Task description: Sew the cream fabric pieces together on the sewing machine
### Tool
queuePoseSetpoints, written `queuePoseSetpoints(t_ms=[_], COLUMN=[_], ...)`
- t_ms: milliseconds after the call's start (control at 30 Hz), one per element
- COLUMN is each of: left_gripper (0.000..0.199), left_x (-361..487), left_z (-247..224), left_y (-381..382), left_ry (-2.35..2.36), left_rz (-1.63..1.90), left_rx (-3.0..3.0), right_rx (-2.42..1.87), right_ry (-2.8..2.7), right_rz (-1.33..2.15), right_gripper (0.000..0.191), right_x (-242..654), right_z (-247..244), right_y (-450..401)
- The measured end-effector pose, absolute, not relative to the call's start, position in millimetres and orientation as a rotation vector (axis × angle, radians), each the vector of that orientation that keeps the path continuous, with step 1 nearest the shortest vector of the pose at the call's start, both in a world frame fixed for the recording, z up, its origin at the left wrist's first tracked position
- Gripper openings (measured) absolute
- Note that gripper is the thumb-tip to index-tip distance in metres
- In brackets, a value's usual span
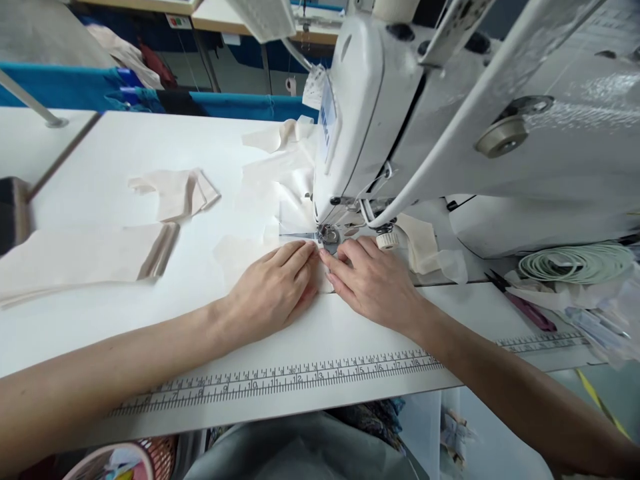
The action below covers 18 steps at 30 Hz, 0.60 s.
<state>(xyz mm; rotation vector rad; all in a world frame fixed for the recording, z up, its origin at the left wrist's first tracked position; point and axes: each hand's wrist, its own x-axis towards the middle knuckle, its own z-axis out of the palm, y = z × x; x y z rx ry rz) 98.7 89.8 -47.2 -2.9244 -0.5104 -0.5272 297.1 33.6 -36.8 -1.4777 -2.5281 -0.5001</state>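
At the sewing machine (350,100), my left hand (273,287) and my right hand (373,283) meet just in front of the presser foot (329,235). Between them lies a small cream fabric piece (326,283), mostly covered by my fingers. The left fingers are held together and press on its left side. On its right side, the right thumb and forefinger close down at the edge near the needle, with the other fingers bent beside the foot. More pale fabric (235,257) spreads flat left of the left hand.
Folded cream pieces (175,193) and a larger fabric stack (90,257) lie to the left. Cream scraps (420,243) sit right of the needle. Farther right are thread snips (530,310) and a coil of pale green cord (575,263). A printed ruler (300,377) runs along the front edge.
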Motion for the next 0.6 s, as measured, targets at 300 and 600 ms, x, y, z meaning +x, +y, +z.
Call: queuePoseSetpoints(t_ms=[300, 600], left_gripper=[0.042, 0.037], left_x=[100.2, 98.8], left_z=[-45.3, -47.2], left_y=[93.0, 94.4], left_ry=[-0.469, -0.498], left_rz=[-0.505, -0.471], left_rx=[-2.900, -2.950], right_rx=[-1.496, -1.481], right_ry=[-2.524, -2.509], right_rz=[-0.544, -0.561], right_gripper=[0.036, 0.035], right_x=[297.6, 296.3], right_z=[-36.4, -39.0], right_y=[33.1, 34.3])
